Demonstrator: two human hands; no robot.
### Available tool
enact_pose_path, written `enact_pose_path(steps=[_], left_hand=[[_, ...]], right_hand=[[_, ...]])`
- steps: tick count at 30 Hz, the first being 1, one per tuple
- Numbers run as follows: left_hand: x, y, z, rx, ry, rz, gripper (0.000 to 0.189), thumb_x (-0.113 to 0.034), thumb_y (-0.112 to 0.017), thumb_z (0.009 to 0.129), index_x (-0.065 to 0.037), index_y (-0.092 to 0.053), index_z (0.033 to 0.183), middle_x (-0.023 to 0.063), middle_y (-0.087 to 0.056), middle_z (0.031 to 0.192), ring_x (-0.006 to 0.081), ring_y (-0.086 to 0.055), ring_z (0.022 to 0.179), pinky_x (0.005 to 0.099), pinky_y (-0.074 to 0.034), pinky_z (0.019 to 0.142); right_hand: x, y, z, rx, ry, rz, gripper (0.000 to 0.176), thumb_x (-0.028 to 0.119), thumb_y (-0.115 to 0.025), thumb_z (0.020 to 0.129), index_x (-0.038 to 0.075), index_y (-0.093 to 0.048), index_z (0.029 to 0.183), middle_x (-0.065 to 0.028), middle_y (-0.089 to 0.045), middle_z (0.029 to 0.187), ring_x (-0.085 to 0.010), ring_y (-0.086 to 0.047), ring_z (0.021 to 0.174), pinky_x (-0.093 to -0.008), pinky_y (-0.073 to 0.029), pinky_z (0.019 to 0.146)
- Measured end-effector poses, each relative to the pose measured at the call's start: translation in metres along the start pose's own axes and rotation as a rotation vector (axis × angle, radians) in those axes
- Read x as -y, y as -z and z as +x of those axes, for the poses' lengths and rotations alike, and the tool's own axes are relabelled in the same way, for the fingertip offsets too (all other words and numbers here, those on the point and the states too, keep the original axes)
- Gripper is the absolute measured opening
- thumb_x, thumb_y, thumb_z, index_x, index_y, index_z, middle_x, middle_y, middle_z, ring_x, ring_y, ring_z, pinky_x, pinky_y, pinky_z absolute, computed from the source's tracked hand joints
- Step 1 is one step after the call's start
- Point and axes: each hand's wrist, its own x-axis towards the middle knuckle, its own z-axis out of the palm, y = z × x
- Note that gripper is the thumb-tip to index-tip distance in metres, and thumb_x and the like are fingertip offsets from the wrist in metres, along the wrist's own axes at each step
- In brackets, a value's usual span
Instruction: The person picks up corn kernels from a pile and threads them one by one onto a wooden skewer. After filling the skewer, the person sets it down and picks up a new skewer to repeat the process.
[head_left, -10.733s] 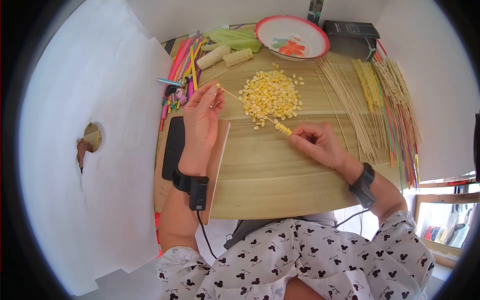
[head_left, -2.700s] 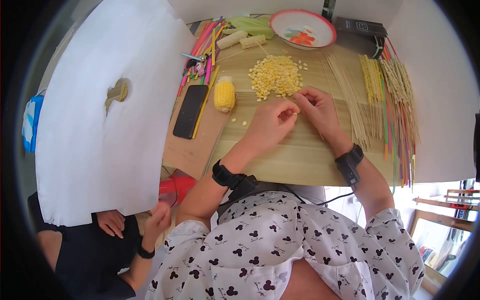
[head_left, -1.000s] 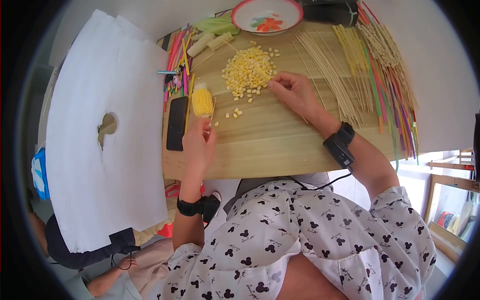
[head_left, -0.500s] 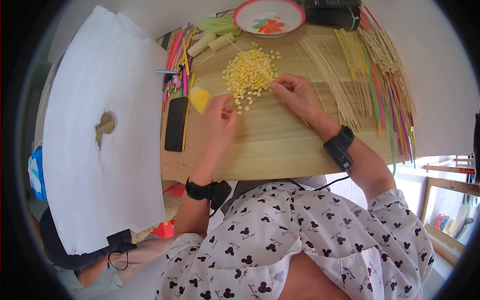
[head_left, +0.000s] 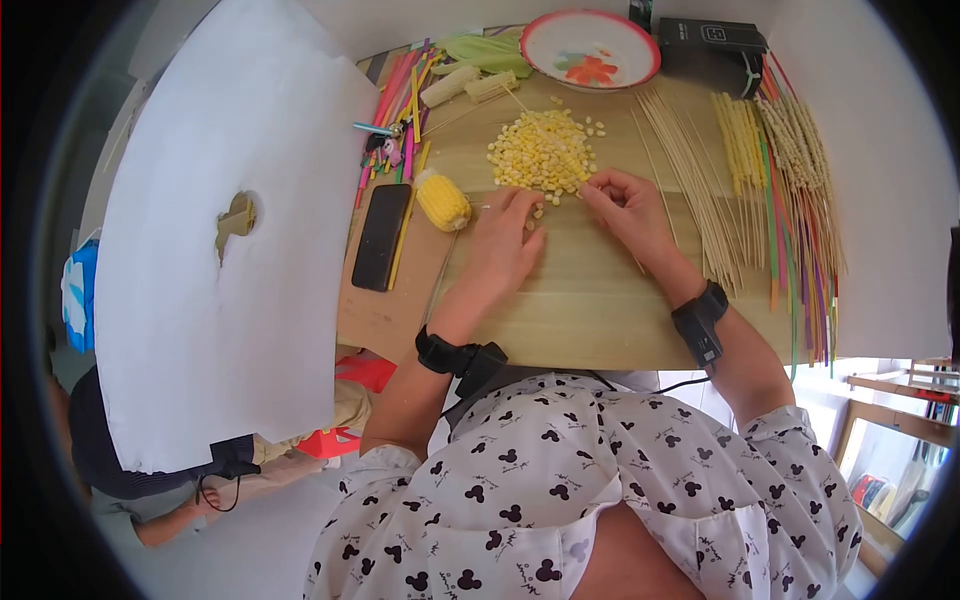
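A pile of loose yellow corn kernels (head_left: 541,150) lies on the wooden table (head_left: 590,300). My right hand (head_left: 627,205) rests at the pile's near edge, its fingertips pinched on the end of a thin bamboo skewer (head_left: 545,133) that slants across the pile. My left hand (head_left: 503,243) lies palm down just left of it, fingers stretched toward a few stray kernels (head_left: 537,211). A short piece of yellow corn cob (head_left: 442,200) sits left of my left hand.
A black phone (head_left: 381,236) lies beside the cob. Bare skewers (head_left: 688,165), corn-threaded skewers (head_left: 742,140) and coloured straws (head_left: 405,95) flank the pile. A flowered bowl (head_left: 590,50) and black box (head_left: 712,38) stand behind. Another person (head_left: 150,480) sits beneath a white sheet (head_left: 230,250).
My left hand has slid right from beside the cob to the stray kernels below the pile. My right hand has stayed at the pile's edge. The view has shifted.
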Motion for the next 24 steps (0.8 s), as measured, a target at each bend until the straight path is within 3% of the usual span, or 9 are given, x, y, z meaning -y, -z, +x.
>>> enact_pose_path(steps=[4,6,9,10,13,15,19,22,24], left_hand=[[-0.004,0.022,-0.005,-0.029,-0.06,0.022,0.021,-0.007,-0.062,0.078,-0.003,-0.056,0.098,0.0129,-0.058,0.099,0.032,-0.055,0.097,0.0398,-0.045,0.083],[0.001,0.042,-0.023,0.288,0.129,0.124,0.02,-0.009,-0.062,0.079,-0.003,-0.056,0.097,0.0123,-0.057,0.102,0.0314,-0.056,0.097,0.0399,-0.045,0.083],[-0.011,0.058,-0.036,0.546,0.375,0.247,0.018,-0.01,-0.061,0.08,-0.002,-0.055,0.096,0.0117,-0.056,0.104,0.0316,-0.056,0.096,0.0403,-0.045,0.083],[-0.011,0.056,-0.037,0.542,0.38,0.245,0.018,-0.01,-0.061,0.08,-0.002,-0.055,0.096,0.0117,-0.056,0.104,0.0316,-0.056,0.096,0.0403,-0.045,0.083],[-0.009,0.033,-0.033,0.391,0.248,0.119,0.021,-0.008,-0.06,0.081,-0.003,-0.056,0.1,0.0119,-0.057,0.105,0.0311,-0.056,0.098,0.039,-0.045,0.084],[-0.005,0.016,-0.021,0.168,-0.052,0.036,0.025,-0.007,-0.06,0.081,-0.003,-0.057,0.106,0.0124,-0.056,0.106,0.0306,-0.056,0.101,0.0375,-0.046,0.086],[-0.009,0.03,-0.003,0.11,-0.067,-0.004,0.028,-0.007,-0.06,0.082,-0.004,-0.056,0.11,0.0132,-0.057,0.106,0.0318,-0.056,0.1,0.0382,-0.046,0.087],[0.0,0.065,0.0,-0.078,0.1,0.094,0.028,-0.009,-0.061,0.083,-0.002,-0.056,0.11,0.0148,-0.058,0.105,0.0342,-0.057,0.097,0.0405,-0.047,0.084],[0.009,0.079,0.003,-0.217,0.268,0.418,0.035,-0.019,-0.063,0.084,-0.003,-0.054,0.114,0.0183,-0.058,0.106,0.0357,-0.057,0.097,0.0426,-0.047,0.081]], right_hand=[[-0.001,-0.001,0.0,-0.003,-0.004,0.0,0.01,0.011,-0.061,0.089,0.002,-0.061,0.084,0.0083,-0.052,0.064,0.002,-0.041,0.056,-0.0168,-0.03,0.048],[0.001,-0.001,-0.002,0.003,-0.023,0.002,0.01,0.011,-0.061,0.089,0.002,-0.061,0.084,0.0084,-0.052,0.064,0.0021,-0.041,0.056,-0.0166,-0.03,0.048],[0.003,-0.003,-0.002,0.032,-0.045,-0.008,0.009,0.01,-0.061,0.089,0.003,-0.061,0.084,0.0086,-0.052,0.064,0.0023,-0.041,0.056,-0.0163,-0.03,0.049],[0.001,-0.003,-0.002,0.037,-0.038,-0.01,0.009,0.011,-0.061,0.089,0.003,-0.061,0.084,0.0086,-0.052,0.064,0.0023,-0.041,0.056,-0.0162,-0.03,0.049],[0.0,-0.002,-0.002,0.043,-0.027,-0.004,0.009,0.011,-0.061,0.089,0.003,-0.061,0.085,0.0087,-0.052,0.064,0.0022,-0.041,0.056,-0.0161,-0.03,0.049],[0.002,-0.003,-0.003,0.04,-0.02,0.004,0.009,0.011,-0.061,0.09,0.003,-0.061,0.086,0.0087,-0.052,0.064,0.0022,-0.041,0.055,-0.0162,-0.03,0.048],[0.006,0.0,-0.001,0.004,-0.054,-0.02,0.009,0.012,-0.061,0.09,0.004,-0.06,0.085,0.0089,-0.051,0.063,0.0022,-0.041,0.055,-0.0161,-0.03,0.048],[0.005,-0.001,-0.003,0.006,-0.057,-0.026,0.01,0.012,-0.061,0.09,0.004,-0.06,0.084,0.009,-0.05,0.063,0.0022,-0.04,0.055,-0.0163,-0.03,0.048],[0.004,0.0,-0.002,0.003,-0.049,-0.037,0.01,0.012,-0.061,0.09,0.004,-0.06,0.084,0.0091,-0.05,0.063,0.0022,-0.04,0.055,-0.0164,-0.03,0.048]])
